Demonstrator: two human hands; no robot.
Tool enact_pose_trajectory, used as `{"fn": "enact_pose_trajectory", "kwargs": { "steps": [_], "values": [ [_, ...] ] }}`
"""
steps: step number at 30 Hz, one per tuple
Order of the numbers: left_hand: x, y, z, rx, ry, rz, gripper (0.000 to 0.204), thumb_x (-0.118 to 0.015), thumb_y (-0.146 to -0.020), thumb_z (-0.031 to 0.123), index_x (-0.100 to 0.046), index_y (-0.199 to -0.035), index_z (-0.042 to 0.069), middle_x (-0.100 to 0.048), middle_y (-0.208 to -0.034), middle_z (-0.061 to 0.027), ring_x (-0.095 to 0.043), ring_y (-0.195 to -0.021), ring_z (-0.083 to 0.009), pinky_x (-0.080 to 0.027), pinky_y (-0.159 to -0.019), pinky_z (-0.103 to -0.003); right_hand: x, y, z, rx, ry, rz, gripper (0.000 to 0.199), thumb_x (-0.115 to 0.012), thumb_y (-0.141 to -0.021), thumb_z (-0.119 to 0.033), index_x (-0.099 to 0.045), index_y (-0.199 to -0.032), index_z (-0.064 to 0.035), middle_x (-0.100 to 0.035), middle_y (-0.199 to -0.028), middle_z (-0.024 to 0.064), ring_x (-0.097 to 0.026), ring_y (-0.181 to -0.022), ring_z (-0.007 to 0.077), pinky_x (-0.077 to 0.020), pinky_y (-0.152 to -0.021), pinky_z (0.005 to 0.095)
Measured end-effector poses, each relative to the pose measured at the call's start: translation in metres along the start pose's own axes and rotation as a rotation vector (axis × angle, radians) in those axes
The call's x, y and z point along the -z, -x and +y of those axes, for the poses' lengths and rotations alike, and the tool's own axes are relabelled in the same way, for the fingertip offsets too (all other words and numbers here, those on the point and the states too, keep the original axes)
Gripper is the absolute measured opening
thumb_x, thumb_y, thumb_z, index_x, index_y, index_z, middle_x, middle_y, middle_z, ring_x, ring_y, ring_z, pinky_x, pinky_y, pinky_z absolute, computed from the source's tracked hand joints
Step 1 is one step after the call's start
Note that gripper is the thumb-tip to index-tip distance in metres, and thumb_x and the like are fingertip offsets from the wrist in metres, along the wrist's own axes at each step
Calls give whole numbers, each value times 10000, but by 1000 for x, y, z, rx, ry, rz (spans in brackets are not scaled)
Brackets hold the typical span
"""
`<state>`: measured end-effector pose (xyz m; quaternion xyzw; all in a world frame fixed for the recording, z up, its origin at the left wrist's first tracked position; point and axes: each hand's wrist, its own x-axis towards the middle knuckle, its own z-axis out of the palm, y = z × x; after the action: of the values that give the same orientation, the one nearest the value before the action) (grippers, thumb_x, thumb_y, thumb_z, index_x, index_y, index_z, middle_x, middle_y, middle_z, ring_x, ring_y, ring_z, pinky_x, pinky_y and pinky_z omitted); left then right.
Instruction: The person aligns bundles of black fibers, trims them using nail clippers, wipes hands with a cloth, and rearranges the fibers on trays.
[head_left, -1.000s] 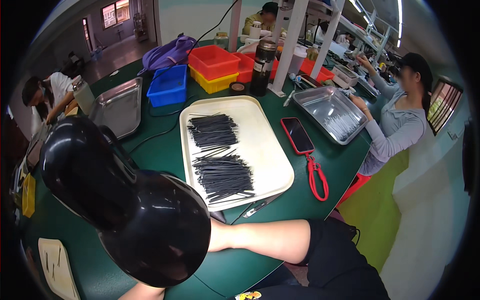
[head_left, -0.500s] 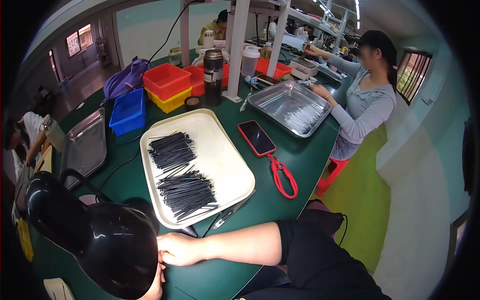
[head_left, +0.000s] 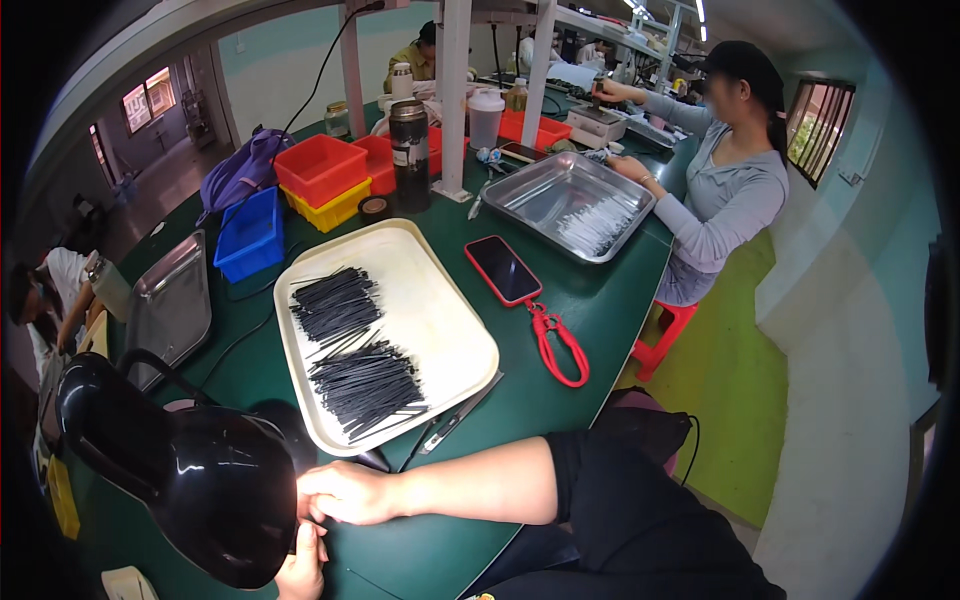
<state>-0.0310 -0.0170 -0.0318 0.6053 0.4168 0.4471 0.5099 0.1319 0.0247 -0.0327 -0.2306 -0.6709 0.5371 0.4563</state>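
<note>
The person wears a black short sleeve [head_left: 610, 480] that ends near the elbow. The right forearm [head_left: 470, 485] is bare down to the right hand [head_left: 345, 493]. No glove, watch or ring shows there.

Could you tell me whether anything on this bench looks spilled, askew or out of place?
Only small things: a few black strips stray between the two piles on the cream tray, and tweezers lie off the tray at its near edge. Nothing looks spilled or damaged.

Glossy black lamp shade [head_left: 215, 500] (plastic-looking), matt tabletop [head_left: 590, 300]
</note>
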Motion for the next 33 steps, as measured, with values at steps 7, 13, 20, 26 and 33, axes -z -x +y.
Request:
{"fn": "enact_pose_trajectory", "kwargs": {
  "steps": [7, 13, 20, 26, 33],
  "values": [
    [1, 1, 0, 21, -24, 13, 208, -483, -839, 183, -500, -718, 15, -431, -480, 0, -358, -369, -50, -268, -356, -172, 2, 2, -10, -129, 2, 21, 261, -416, -863, -238, -533, -792, -16, -517, -606, 44, -485, -475, 97, -393, -440, 228],
    [-6, 5, 7, 24, 61, 69, 143, -494, -818, 118, -504, -780, -20, -501, -585, -39, -390, -393, -56, -303, -370, -175, 2, 3, -25, -220, 16, -62, 296, -402, -871, -256, -546, -757, -23, -512, -621, 29, -470, -502, 82, -391, -463, 216],
    [7, 5, -11, 40, 38, -16, 68, -457, -725, -12, -519, -708, 8, -495, -569, -19, -451, -497, -88, -366, -464, -217, -3, 6, -8, -119, 213, -28, 170, -498, -801, -164, -529, -890, -23, -530, -783, 59, -493, -684, 139, -414, -621, 262],
    [1, 9, 16, 165, 75, -77, 102, -493, -787, 78, -539, -796, -13, -511, -568, -27, -459, -517, -75, -385, -514, -220, -6, 2, -45, -288, 418, -226, 330, -613, -712, -84, -505, -1019, -34, -527, -957, 99, -500, -901, 203, -413, -788, 315],
    [-5, 0, 20, 66, 46, -35, 143, -585, -770, 173, -547, -772, 35, -525, -586, -6, -467, -505, -57, -380, -470, -208, -3, 21, -15, -365, -235, 200, 258, -529, -779, -18, -475, -1031, -16, -524, -912, 70, -498, -823, 161, -424, -743, 260]
  ]
}}
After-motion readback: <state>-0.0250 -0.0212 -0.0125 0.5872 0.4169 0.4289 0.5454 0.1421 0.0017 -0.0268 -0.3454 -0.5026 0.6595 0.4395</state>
